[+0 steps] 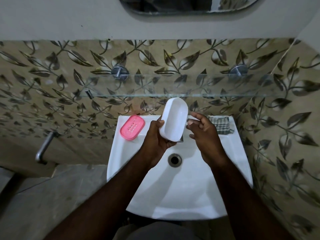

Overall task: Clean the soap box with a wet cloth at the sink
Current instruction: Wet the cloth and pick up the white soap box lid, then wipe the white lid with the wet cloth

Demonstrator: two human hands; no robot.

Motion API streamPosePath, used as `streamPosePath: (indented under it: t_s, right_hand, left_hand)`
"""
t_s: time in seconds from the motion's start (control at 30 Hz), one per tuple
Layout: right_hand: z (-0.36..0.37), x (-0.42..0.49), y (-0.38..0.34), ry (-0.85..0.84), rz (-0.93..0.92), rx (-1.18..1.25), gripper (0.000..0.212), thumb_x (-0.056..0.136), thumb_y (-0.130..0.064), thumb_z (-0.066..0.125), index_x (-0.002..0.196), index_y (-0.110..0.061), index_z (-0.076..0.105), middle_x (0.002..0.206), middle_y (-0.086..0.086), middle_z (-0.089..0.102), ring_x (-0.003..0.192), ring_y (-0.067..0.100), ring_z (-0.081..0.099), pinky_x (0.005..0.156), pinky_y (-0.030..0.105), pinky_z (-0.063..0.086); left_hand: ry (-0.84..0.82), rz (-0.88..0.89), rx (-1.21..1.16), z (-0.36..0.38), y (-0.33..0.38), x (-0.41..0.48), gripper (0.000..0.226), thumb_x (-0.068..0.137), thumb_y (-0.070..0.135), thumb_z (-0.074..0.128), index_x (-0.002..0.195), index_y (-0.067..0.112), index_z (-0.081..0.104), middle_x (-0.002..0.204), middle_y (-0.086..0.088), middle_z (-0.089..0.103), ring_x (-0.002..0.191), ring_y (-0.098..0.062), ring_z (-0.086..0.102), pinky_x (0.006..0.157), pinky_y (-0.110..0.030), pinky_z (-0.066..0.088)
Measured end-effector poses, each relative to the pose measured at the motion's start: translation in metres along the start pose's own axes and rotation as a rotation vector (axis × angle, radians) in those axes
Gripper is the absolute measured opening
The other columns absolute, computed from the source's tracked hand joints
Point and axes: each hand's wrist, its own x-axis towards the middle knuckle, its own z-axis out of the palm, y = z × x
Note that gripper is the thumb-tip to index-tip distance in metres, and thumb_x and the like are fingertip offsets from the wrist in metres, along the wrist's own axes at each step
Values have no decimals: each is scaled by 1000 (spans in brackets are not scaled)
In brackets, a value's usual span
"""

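My left hand point(156, 135) grips the lower end of a white oval soap box half point(174, 119), held tilted above the back of the white sink point(239, 163) with its hollow side facing me. My right hand point(203, 130) hovers just right of the box, fingers apart and holding nothing. The pink slotted soap box part point(132, 127) lies on the sink's back left corner. A checked green and white cloth point(220, 124) sits folded on the back right corner, partly hidden behind my right hand.
The drain point(174, 159) lies in the basin below my hands. A glass shelf point(173, 85) on two metal mounts spans the leaf-patterned wall above the sink. A metal tap point(44, 148) juts from the wall at left. A mirror hangs at the top.
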Motion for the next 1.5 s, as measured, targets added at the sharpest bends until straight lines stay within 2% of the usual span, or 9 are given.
streamPosePath:
  t_s: [0.23, 0.4, 0.53, 0.67, 0.97, 1.07, 1.17, 1.33, 1.5]
  right_hand:
    - [4, 3, 1, -73, 9, -4, 19, 95, -11, 56, 111, -15, 64, 86, 7, 72, 71, 22, 63, 65, 41, 52]
    - [2, 13, 14, -52, 31, -90, 14, 93, -12, 57, 97, -12, 70, 86, 11, 72, 66, 22, 63, 62, 34, 50]
    - [-35, 57, 53, 250, -110, -573, 18, 86, -22, 61, 84, -9, 72, 84, 13, 72, 83, 29, 67, 72, 29, 45]
    - [-73, 91, 89, 71, -125, -1107, 20, 80, -20, 73, 90, -2, 70, 95, 21, 69, 97, 38, 62, 79, 37, 44]
    - [-77, 130, 107, 152, -111, -1441, 18, 87, -11, 54, 95, -9, 71, 105, 15, 64, 103, 39, 57, 84, 42, 48]
    - [-80, 135, 103, 156, -78, -1295, 19, 92, -12, 51, 99, -4, 66, 109, 19, 64, 107, 39, 57, 88, 40, 48]
    - [-87, 121, 83, 215, -37, -819, 15, 92, -17, 52, 91, -5, 61, 100, 18, 65, 99, 34, 60, 77, 31, 43]
    - [-73, 39, 26, 163, 24, -72, 12, 98, -20, 52, 87, -18, 57, 86, 3, 66, 79, 20, 64, 71, 38, 52]
    - [-31, -19, -5, -7, 135, 85, 15, 100, -18, 49, 92, -9, 59, 79, 6, 69, 66, 15, 67, 56, 29, 54]
  left_hand:
    - [-201, -205, 16, -13, -2, 3, 64, 77, 43, 43, 128, 7, 54, 112, -21, 63, 94, -37, 60, 78, -43, 46]
    - [-105, -192, -19, -3, -2, 15, 59, 85, 53, 50, 123, 9, 57, 103, -18, 64, 86, -37, 63, 79, -44, 46]
    - [-118, -189, -77, 2, 1, 27, 70, 79, 56, 58, 129, 8, 51, 103, -20, 56, 86, -38, 60, 79, -44, 47]
    - [-92, -164, -82, 5, 6, 33, 64, 80, 52, 55, 126, 8, 53, 103, -18, 56, 85, -37, 61, 76, -42, 48]
    - [-60, -114, -5, 11, 12, 35, 58, 80, 48, 54, 125, 12, 55, 109, -14, 60, 85, -35, 64, 81, -43, 44]
    - [-59, -111, 27, 8, 12, 35, 55, 77, 48, 56, 118, 13, 60, 101, -12, 63, 85, -34, 63, 77, -41, 46]
    - [-53, -93, 73, 4, 12, 35, 54, 74, 48, 56, 115, 14, 63, 93, -11, 66, 82, -32, 64, 71, -38, 48]
    - [-64, -138, 65, 0, 15, 29, 67, 72, 51, 61, 125, 9, 59, 103, -15, 62, 90, -34, 60, 75, -39, 48]
    - [-199, -330, 47, -15, 14, 18, 64, 68, 47, 67, 120, 10, 65, 112, -17, 64, 94, -34, 62, 94, -45, 42]
